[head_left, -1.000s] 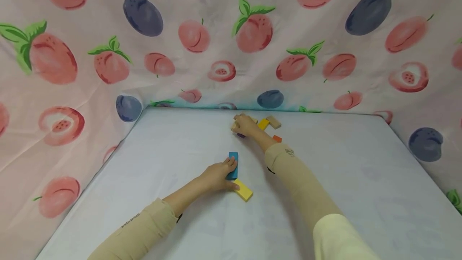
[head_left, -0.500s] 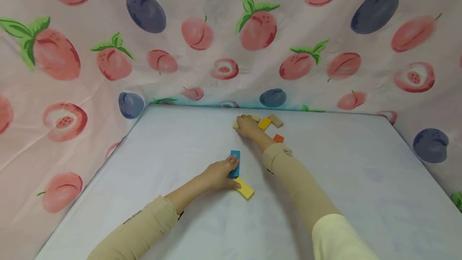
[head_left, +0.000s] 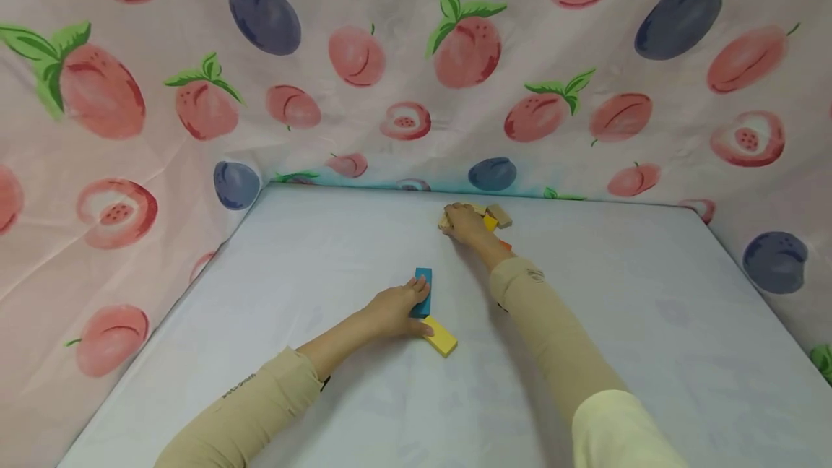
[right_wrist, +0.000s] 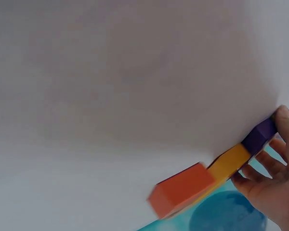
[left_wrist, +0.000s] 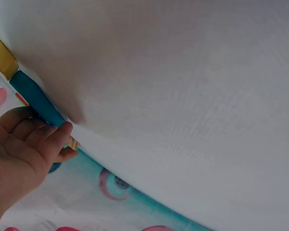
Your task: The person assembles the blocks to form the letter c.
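Observation:
My left hand (head_left: 393, 311) rests over a blue block (head_left: 424, 307), its fingers lying along the block's side and its thumb touching a yellow block (head_left: 442, 339). The blue block (left_wrist: 36, 96) meets the yellow block (left_wrist: 2, 57) end to end in the left wrist view. Farther back, my right hand (head_left: 466, 224) holds a purple block (right_wrist: 259, 136) between thumb and fingers. A plain wood block (head_left: 445, 223) shows at this hand's left side. Beside the purple block lie an orange-yellow block (right_wrist: 229, 161) and an orange block (right_wrist: 183, 189). The right palm hides part of the cluster.
Another plain wood block (head_left: 500, 215) lies at the right of the far cluster, with a pale one (head_left: 479, 209) behind the right hand. Everything sits on a white table (head_left: 312, 251). A fruit-patterned cloth (head_left: 403, 56) stands behind and along the sides.
My right hand has moved right, with the plain wood block at its left side, closer to the orange-yellow and orange blocks. The left hand stays on the blue block. The head view has tilted slightly.

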`<state>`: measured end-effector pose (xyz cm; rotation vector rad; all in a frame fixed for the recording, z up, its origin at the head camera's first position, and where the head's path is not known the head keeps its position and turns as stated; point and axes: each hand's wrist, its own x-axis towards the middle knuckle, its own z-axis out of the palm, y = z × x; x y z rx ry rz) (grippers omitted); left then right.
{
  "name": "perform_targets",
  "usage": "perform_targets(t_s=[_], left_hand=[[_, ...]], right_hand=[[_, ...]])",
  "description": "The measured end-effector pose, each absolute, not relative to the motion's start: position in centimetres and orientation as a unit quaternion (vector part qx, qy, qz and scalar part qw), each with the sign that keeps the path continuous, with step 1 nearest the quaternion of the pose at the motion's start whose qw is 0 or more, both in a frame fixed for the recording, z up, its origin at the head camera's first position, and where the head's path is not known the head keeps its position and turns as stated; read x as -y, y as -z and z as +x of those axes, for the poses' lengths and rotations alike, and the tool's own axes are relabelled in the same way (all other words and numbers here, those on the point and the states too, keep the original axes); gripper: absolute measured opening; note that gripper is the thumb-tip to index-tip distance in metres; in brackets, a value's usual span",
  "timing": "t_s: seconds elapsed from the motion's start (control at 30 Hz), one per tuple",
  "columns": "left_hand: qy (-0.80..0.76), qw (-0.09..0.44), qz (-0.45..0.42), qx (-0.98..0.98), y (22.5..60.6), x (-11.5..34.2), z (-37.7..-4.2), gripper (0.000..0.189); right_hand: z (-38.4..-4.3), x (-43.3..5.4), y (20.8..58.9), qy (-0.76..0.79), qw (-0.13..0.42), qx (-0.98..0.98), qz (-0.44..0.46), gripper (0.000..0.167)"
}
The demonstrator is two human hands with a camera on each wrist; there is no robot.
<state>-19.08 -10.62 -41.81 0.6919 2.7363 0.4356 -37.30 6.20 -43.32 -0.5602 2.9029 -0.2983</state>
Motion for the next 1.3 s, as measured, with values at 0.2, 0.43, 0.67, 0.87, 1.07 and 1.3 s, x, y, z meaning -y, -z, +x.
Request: perform_targets(t_s=[0.2,0.43,0.67,0.87,1.07,1.3], left_hand=[[-0.153,0.145,0.236,-0.949,41.7,10.6,-19.1,0.084],[-0.155,0.146,0.244,-0.946,42.0,10.3,-19.1,0.083],[-0.156,0.144,0.243,-0.947,42.1,10.1,-19.0,0.083],[-0.153,0.14,0.245,-0.947,42.0,10.0,-19.1,0.083],[-0.154,0.142,0.242,-0.947,41.9,10.2,-19.1,0.083],[-0.152,0.142,0.242,-0.948,41.6,10.5,-19.1,0.083]], right_hand=[[-38.8,-7.9,43.9,0.104,0.107,-0.976,-0.159,0.057],[-43.2,-12.6,48.3,0.136,0.088,-0.965,-0.206,0.066],[-38.4,-14.3,43.9,0.147,0.079,-0.964,-0.205,0.059],[-37.2,-15.5,42.6,0.128,0.081,-0.975,-0.163,0.059],[-36.4,-16.0,41.9,0.129,0.077,-0.98,-0.134,0.057],[-36.0,-15.3,41.7,0.149,0.051,-0.975,-0.159,0.06]])
